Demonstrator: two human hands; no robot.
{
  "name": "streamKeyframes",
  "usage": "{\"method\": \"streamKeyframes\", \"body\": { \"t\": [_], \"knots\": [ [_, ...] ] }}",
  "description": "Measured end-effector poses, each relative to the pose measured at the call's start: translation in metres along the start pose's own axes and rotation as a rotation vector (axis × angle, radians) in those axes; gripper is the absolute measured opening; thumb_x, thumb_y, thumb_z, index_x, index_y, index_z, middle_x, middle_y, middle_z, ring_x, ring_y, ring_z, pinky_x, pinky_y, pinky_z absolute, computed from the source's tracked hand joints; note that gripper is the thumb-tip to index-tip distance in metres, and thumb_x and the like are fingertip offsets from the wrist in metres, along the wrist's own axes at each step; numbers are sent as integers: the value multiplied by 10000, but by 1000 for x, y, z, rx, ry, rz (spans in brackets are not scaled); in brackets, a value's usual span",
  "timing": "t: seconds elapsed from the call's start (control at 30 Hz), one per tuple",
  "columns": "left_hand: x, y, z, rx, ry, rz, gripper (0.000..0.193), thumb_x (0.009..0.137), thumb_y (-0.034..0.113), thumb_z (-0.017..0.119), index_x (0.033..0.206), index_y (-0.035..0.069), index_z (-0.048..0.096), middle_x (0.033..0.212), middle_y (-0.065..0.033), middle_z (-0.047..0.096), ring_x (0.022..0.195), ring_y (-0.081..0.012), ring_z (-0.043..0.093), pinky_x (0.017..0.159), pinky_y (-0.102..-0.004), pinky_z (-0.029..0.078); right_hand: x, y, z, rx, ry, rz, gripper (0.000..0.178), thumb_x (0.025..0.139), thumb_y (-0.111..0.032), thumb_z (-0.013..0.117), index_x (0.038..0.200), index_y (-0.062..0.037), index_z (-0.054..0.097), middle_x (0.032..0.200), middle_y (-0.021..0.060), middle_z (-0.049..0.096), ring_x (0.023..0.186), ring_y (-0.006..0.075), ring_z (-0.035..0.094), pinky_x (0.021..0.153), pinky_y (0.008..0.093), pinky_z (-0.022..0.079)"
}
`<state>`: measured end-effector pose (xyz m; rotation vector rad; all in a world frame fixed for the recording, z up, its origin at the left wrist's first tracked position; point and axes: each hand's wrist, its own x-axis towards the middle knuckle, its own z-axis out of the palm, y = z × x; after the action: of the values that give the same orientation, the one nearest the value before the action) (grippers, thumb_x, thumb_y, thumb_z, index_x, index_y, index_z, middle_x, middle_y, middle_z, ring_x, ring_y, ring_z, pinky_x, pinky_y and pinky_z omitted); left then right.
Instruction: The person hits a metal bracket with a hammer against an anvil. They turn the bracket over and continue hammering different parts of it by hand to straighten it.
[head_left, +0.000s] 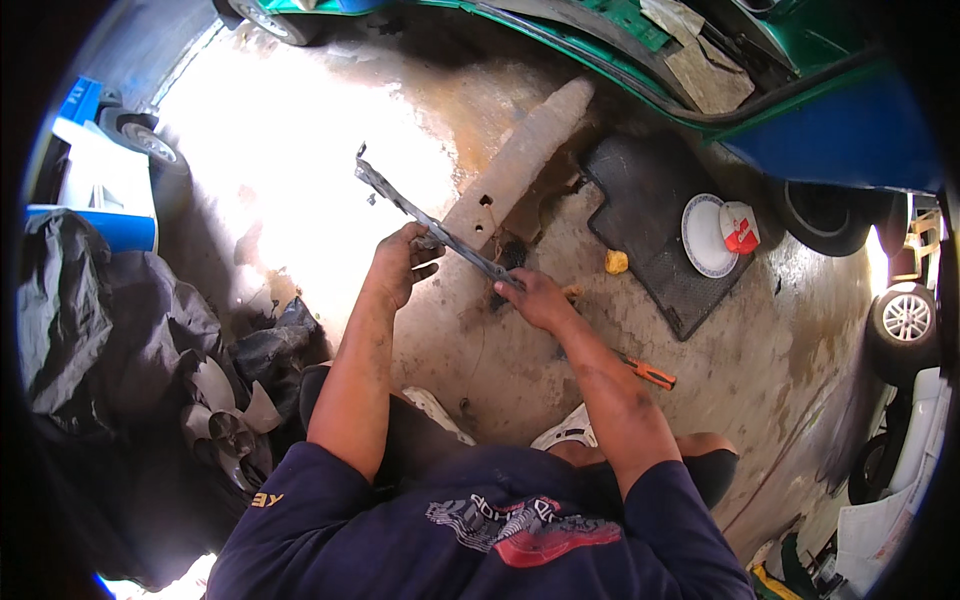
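Note:
A long, thin, dark grey metal strip (455, 243), bent at its far end and looking like a car bracket, is held slantwise above the floor in front of me. Its near end is gripped by my right hand (535, 298), with the thumb along it. My left hand (402, 262) is at the strip's middle, thumb and forefinger against it and the other fingers loosely curled and apart. The fingertips look dark with grime. Below the strip, a dark coiled or bristly thing (512, 252) lies on the floor, partly hidden.
A black floor mat (650, 200) carries a white plate (703, 235) and a red-and-white packet (740, 228). Nearby lie a yellow lump (616, 262) and an orange-handled tool (648, 372). A green vehicle body (590, 40) spans the top; dark sheeting (150, 320) is heaped at left.

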<state>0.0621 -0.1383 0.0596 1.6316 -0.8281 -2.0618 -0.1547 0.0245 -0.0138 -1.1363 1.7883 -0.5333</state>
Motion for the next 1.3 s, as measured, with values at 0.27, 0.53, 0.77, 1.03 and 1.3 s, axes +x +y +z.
{"method": "streamKeyframes", "body": {
  "t": [0.27,0.53,0.77,1.03,1.3],
  "knots": [
    [9,-6,-8,-6,-28,58,302,1057,381,601,1147,103,678,1035,-65,742,994,-212,710,868,-398,524,-2,-7,2,102,-9,88,533,998,-532,696,1240,-59,739,1102,241,758,1038,403,731,919,470,548],
    [-5,6,11,-102,-46,78,540,1076,442,558,1447,50,567,1271,-130,670,1058,-263,697,907,-434,528,-8,-22,1,68,5,195,592,1006,-545,679,1212,5,744,1123,287,750,1060,448,722,941,488,552],
    [-6,-65,11,300,-136,-104,440,1035,297,639,1373,17,612,1152,-104,657,1020,-258,701,860,-422,587,-2,-21,-6,187,-66,207,580,998,-543,689,1120,16,786,1100,276,762,1069,429,736,937,472,562],
    [-13,-116,60,-94,-353,-130,448,1128,429,481,1261,29,635,1210,-115,704,1180,-269,654,1077,-483,489,-15,-5,10,280,90,161,585,977,-472,744,1296,10,656,1054,256,764,1016,407,750,889,459,575],
    [7,-121,94,-51,-238,-137,406,1153,333,458,1212,-28,633,1116,-166,713,975,-317,701,889,-510,586,-14,9,-8,514,-114,276,661,996,-458,724,1368,43,505,858,139,698,631,199,670,540,369,534]
  ]
}}
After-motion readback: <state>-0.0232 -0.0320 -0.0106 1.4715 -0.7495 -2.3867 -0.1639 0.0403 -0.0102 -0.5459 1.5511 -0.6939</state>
